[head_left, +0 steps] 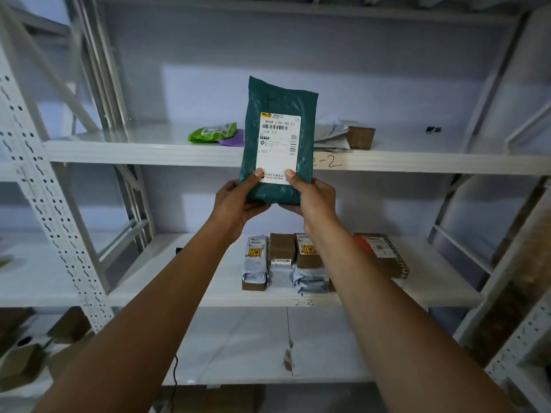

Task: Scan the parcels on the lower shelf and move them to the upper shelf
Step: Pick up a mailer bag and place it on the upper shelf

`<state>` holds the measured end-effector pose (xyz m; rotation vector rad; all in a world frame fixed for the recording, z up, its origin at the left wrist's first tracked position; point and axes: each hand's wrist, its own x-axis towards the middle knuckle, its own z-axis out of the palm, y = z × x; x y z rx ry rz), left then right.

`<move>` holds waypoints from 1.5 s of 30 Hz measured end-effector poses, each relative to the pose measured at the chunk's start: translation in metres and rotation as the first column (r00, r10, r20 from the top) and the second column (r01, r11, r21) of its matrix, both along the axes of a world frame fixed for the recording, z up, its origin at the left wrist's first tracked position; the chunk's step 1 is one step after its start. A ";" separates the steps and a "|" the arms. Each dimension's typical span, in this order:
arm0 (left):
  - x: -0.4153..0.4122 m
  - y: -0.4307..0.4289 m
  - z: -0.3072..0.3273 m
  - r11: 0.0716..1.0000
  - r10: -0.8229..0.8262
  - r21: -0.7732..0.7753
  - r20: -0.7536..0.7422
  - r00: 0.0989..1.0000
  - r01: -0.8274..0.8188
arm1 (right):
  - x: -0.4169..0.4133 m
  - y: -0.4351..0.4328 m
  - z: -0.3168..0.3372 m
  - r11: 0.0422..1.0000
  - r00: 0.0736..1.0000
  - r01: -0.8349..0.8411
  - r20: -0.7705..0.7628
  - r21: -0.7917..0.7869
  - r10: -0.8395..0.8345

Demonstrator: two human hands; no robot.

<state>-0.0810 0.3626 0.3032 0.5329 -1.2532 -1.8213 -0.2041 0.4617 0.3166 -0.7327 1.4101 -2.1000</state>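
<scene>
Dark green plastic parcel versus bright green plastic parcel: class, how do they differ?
The dark green plastic parcel is upright, held by left hand and right hand; the bright green plastic parcel lies on the upper shelf. The dark one's white label looks larger. Both are soft bags.

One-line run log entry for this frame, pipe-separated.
held: green parcel, upright, label toward camera | left hand: grips lower left corner | right hand: grips lower right corner | lower shelf: several parcels on it
</scene>
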 end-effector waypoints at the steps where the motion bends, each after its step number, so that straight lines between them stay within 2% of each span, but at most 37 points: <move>1: -0.002 -0.003 0.006 1.000 0.002 -0.003 -0.010 1.000 -0.002 | 0.000 -0.004 0.006 1.000 1.000 0.008 -0.002 -0.004 -0.008; 12: -0.055 -0.056 0.101 0.994 -0.061 -0.096 -0.035 0.998 0.057 | -0.048 -0.058 0.098 0.984 0.980 0.169 -0.095 -0.053 -0.174; 18: -0.113 -0.077 0.150 0.977 -0.129 -0.167 0.027 0.991 0.132 | -0.098 -0.070 0.140 0.958 0.959 0.282 0.009 -0.054 -0.282; 25: -0.200 -0.060 0.172 0.951 -0.204 -0.205 0.140 0.969 0.230 | -0.180 -0.051 0.158 0.911 0.910 0.413 0.028 0.009 -0.413; 27: -0.220 -0.050 0.174 0.934 -0.165 -0.287 0.179 0.970 0.212 | -0.204 -0.042 0.159 0.914 0.913 0.405 0.037 0.026 -0.406; 29: -0.240 -0.041 0.173 0.854 -0.011 -0.502 0.247 0.969 0.138 | -0.229 -0.033 0.159 0.923 0.921 0.384 0.055 0.038 -0.385; 31: -0.257 -0.030 0.173 0.723 0.155 -0.687 0.268 0.951 0.075 | -0.254 -0.022 0.159 0.928 0.926 0.369 0.060 0.052 -0.372; 36: -0.296 -0.016 0.169 0.462 0.447 -0.887 0.250 0.859 0.018 | -0.314 0.011 0.154 0.906 0.913 0.406 -0.013 0.120 -0.407; 40: -0.314 -0.015 0.152 0.267 0.597 -0.955 0.268 0.756 0.127 | -0.354 0.030 0.147 0.902 0.933 0.360 -0.099 0.239 -0.346; 42: -0.323 -0.017 0.142 0.241 0.676 -0.939 0.343 0.652 0.245 | -0.364 0.033 0.143 0.883 0.943 0.326 -0.176 0.337 -0.281; 45: -0.333 -0.020 0.129 0.295 0.685 -0.886 0.457 0.567 0.358 | -0.369 0.030 0.137 0.836 0.952 0.266 -0.270 0.479 -0.148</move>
